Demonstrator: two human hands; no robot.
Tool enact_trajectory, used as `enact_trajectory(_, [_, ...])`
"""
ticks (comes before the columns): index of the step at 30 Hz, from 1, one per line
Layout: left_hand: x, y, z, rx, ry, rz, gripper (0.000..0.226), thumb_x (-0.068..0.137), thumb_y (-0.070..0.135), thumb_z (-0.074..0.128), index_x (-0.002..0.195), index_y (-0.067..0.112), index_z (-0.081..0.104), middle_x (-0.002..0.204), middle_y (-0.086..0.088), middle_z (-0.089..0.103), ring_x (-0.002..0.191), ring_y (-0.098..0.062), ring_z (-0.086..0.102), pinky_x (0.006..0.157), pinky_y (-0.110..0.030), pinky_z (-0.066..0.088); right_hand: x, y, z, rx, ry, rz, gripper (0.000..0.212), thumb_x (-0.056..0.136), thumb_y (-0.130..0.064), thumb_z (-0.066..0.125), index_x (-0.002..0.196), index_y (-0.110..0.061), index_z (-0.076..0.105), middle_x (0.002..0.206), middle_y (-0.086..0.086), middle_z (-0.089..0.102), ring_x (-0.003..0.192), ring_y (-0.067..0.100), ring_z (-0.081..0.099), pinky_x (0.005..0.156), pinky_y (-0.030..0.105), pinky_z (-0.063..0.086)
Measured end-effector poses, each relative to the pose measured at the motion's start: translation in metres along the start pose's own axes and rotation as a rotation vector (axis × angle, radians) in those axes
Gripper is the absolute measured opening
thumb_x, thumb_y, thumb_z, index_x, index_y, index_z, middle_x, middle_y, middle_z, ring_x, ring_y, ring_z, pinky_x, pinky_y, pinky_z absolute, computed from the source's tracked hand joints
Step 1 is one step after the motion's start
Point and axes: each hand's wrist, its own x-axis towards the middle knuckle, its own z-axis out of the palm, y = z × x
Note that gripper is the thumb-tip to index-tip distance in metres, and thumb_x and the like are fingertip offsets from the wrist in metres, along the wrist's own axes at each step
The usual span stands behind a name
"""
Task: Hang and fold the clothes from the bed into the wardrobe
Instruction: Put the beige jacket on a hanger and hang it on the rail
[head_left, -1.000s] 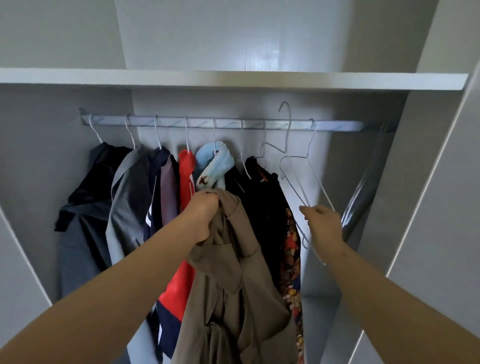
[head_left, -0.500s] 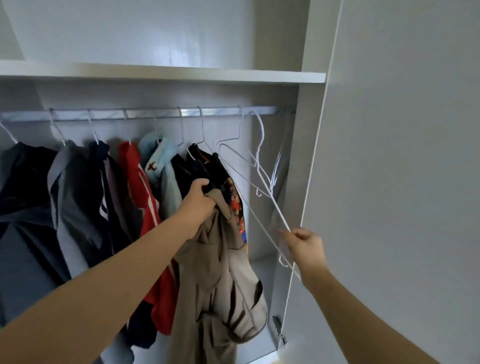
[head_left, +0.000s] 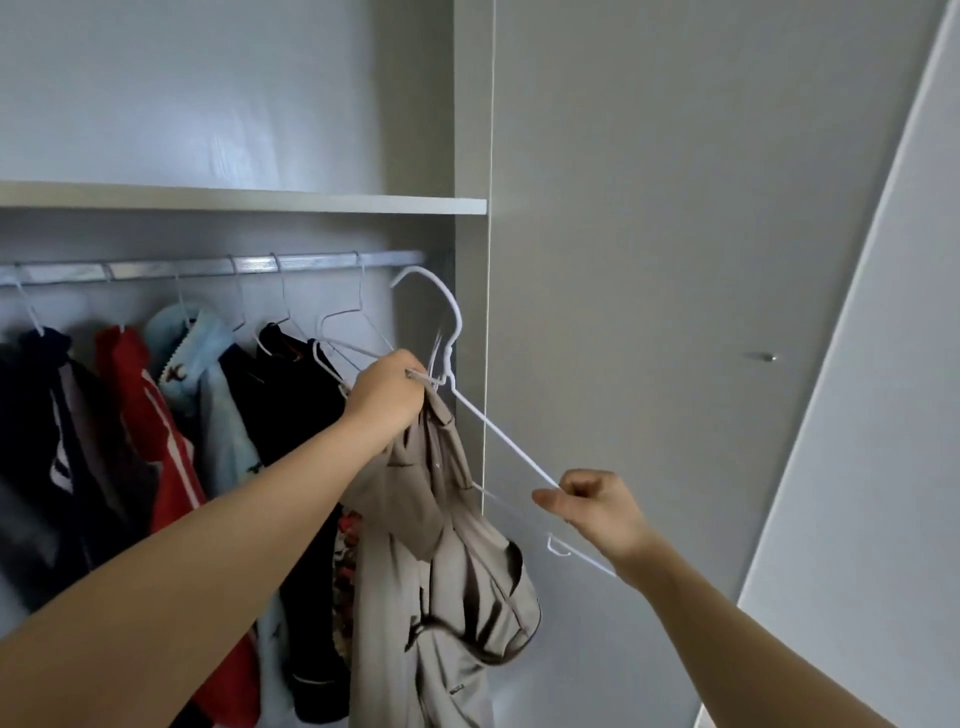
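Hanger (head_left: 519, 451) lowered, hook up, slanting down-right, right hand (head_left: 597, 506) pinching; coat (head_left: 410, 519), left hand (head_left: 387, 395)

1. We see a beige garment (head_left: 415, 571) hanging limp and bunched, gripped at its top in our left hand (head_left: 387, 389).
2. A white wire hanger (head_left: 506, 440) slants beside it, hook up just below the wardrobe rail (head_left: 322, 261), its lower end pinched in our right hand (head_left: 597, 512).

No text, brand, number or sign can be read here. A small dark mark (head_left: 457, 689) low on the beige cloth garment (head_left: 395, 571) is too tiny to read.
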Motion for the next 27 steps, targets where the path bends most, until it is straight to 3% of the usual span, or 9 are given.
enact_trajectory(4, [-0.016, 0.017, 0.017, 0.058, -0.111, 0.07, 0.029, 0.081, 0.002, 0.037, 0.084, 0.024, 0.055, 0.095, -0.007, 0.063, 0.081, -0.022, 0.054, 0.069, -0.03, 0.041, 0.001, -0.025, 0.002, 0.067, -0.122, -0.028, 0.03, 0.083, -0.01, 0.067, 0.06, -0.011, 0.048, 0.047, 0.0, 0.038, 0.042, 0.01, 0.033, 0.042, 0.017, 0.027])
enact_trajectory(9, [-0.026, 0.005, 0.01, 0.13, -0.136, 0.011, 0.048, 0.087, 0.007, 0.04, 0.132, 0.019, 0.029, 0.08, -0.003, 0.049, 0.078, -0.025, 0.05, 0.067, -0.033, 0.04, 0.005, -0.039, 0.012, 0.23, -0.184, -0.074, 0.015, 0.088, -0.019, 0.062, 0.076, -0.018, 0.053, 0.041, -0.008, 0.028, 0.036, 0.009, 0.021, 0.038, 0.016, 0.017])
enact_trajectory(12, [-0.03, -0.011, -0.008, 0.118, -0.044, -0.086, 0.061, 0.088, 0.008, 0.045, 0.142, 0.015, 0.016, 0.098, -0.01, 0.05, 0.088, -0.028, 0.052, 0.077, -0.032, 0.041, 0.005, -0.029, 0.008, 0.299, -0.104, -0.095, 0.02, 0.088, -0.017, 0.062, 0.071, -0.017, 0.051, 0.043, -0.009, 0.025, 0.039, 0.01, 0.018, 0.04, 0.017, 0.014])
enact_trajectory(15, [-0.034, -0.017, -0.025, 0.084, 0.014, -0.198, 0.039, 0.087, 0.009, 0.052, 0.124, 0.01, 0.041, 0.099, -0.011, 0.051, 0.085, -0.023, 0.048, 0.073, -0.026, 0.035, 0.007, -0.029, 0.01, 0.456, -0.056, -0.095, 0.015, 0.088, -0.01, 0.06, 0.077, -0.02, 0.056, 0.044, -0.008, 0.034, 0.04, 0.012, 0.027, 0.04, 0.019, 0.022])
enact_trajectory(18, [-0.037, -0.009, -0.035, -0.027, -0.015, -0.352, 0.008, 0.088, 0.001, 0.05, 0.086, 0.003, 0.057, 0.084, -0.011, 0.053, 0.074, -0.021, 0.047, 0.063, -0.021, 0.039, 0.011, -0.035, 0.012, 0.559, -0.079, -0.038, 0.008, 0.09, -0.015, 0.056, 0.083, -0.018, 0.057, 0.044, -0.005, 0.036, 0.039, 0.009, 0.029, 0.038, 0.018, 0.022])
enact_trajectory(20, [-0.039, -0.001, -0.043, -0.219, -0.088, -0.512, 0.026, 0.089, -0.003, 0.046, 0.066, 0.006, 0.051, 0.069, -0.01, 0.047, 0.061, -0.022, 0.043, 0.054, -0.024, 0.039, 0.012, -0.036, 0.011, 0.566, -0.058, -0.023, 0.015, 0.092, -0.017, 0.053, 0.078, -0.016, 0.058, 0.042, -0.007, 0.03, 0.037, 0.007, 0.023, 0.037, 0.015, 0.017])
enact_trajectory(22, [-0.045, 0.005, -0.054, -0.323, -0.17, -0.617, 0.028, 0.092, 0.0, 0.042, 0.065, 0.007, 0.047, 0.067, -0.011, 0.045, 0.058, -0.023, 0.042, 0.055, -0.031, 0.037, 0.012, -0.036, 0.007, 0.557, -0.035, -0.024, 0.016, 0.094, -0.014, 0.051, 0.079, -0.017, 0.057, 0.039, -0.009, 0.026, 0.033, 0.005, 0.02, 0.036, 0.012, 0.016])
enact_trajectory(25, [-0.051, 0.001, -0.066, -0.498, -0.083, -0.662, 0.031, 0.096, 0.004, 0.03, 0.068, 0.005, 0.043, 0.071, -0.011, 0.043, 0.06, -0.025, 0.039, 0.067, -0.032, 0.037, 0.01, -0.032, 0.0, 0.607, -0.074, 0.003, 0.019, 0.094, -0.01, 0.048, 0.078, -0.013, 0.057, 0.035, -0.009, 0.023, 0.029, 0.004, 0.017, 0.035, 0.01, 0.014])
enact_trajectory(27, [-0.053, -0.006, -0.071, -0.526, -0.004, -0.684, 0.032, 0.096, 0.003, 0.029, 0.067, 0.002, 0.042, 0.07, -0.013, 0.043, 0.059, -0.026, 0.038, 0.063, -0.032, 0.037, 0.009, -0.029, -0.006, 0.635, -0.131, 0.02, 0.022, 0.094, -0.008, 0.047, 0.076, -0.01, 0.058, 0.033, -0.009, 0.022, 0.027, 0.005, 0.017, 0.036, 0.009, 0.013])
